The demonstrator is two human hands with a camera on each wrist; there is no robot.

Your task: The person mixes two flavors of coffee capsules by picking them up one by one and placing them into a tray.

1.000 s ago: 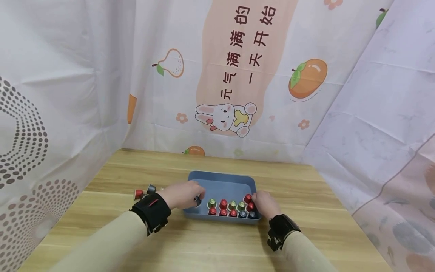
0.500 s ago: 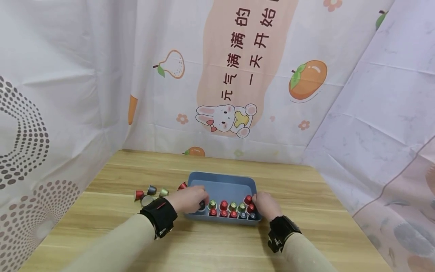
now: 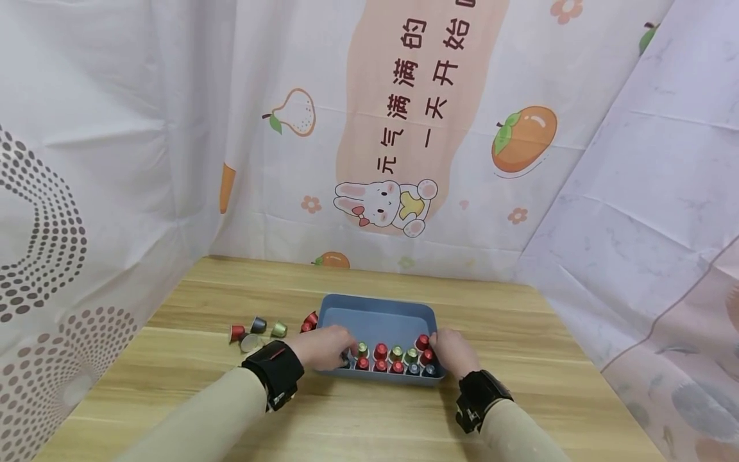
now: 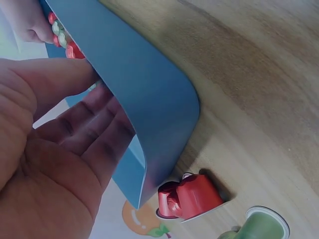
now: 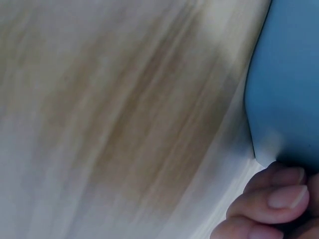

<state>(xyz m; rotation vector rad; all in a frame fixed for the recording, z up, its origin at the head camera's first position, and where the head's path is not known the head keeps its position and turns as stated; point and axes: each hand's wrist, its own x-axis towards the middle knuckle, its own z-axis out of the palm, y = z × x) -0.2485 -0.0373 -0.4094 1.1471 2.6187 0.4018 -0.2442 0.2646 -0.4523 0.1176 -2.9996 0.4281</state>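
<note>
A blue tray (image 3: pixel 375 319) lies on the table with coffee capsules standing in rows along its near side and right end. My left hand (image 3: pixel 323 347) reaches over the tray's near left corner and pinches a dark coffee capsule (image 3: pixel 345 360), mostly covered by the fingers. In the left wrist view, thumb and fingers go behind the tray wall (image 4: pixel 144 84), so their tips are hidden. At the right end, my right hand (image 3: pixel 453 353) holds the tray's rim; its curled fingers (image 5: pixel 286 197) show against the wall in the right wrist view.
Left of the tray lie loose capsules: a red one (image 3: pixel 237 332), a dark one (image 3: pixel 258 324), a green one (image 3: pixel 280 329) and a pale one on its side (image 3: pixel 251 342). Red capsules (image 3: pixel 310 319) lie close to the tray's left wall. Patterned curtains (image 3: pixel 277 160) surround the table.
My left hand has moved right, then slightly down, bringing the dark capsule to the near row beside the red one. The right hand stays on the tray rim.
</note>
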